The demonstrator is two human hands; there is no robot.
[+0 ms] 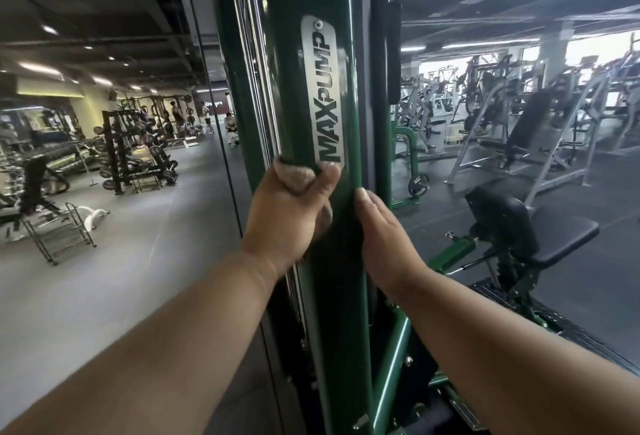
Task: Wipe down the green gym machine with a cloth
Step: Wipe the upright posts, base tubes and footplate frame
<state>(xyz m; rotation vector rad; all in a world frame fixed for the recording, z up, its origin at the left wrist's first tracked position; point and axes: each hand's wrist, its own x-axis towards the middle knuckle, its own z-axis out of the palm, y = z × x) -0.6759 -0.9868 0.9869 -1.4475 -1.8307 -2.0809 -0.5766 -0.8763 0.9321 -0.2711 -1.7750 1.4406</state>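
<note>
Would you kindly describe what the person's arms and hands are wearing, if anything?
Nothing is worn: the left hand and right hand are gloveless, with no rings, watch or bands visible. Both forearms are bare, with no sleeves in view.

The single head-worn wide-angle camera looks forward and slightly down, very close to the green upright post [332, 192] filling centre frame, with both forearms reaching in from the lower edge.

A commercial gym: weight-plate racks [138, 147], rows of grey machines [519, 129], padded seat [530, 226], rubber floor [121, 261]
</note>
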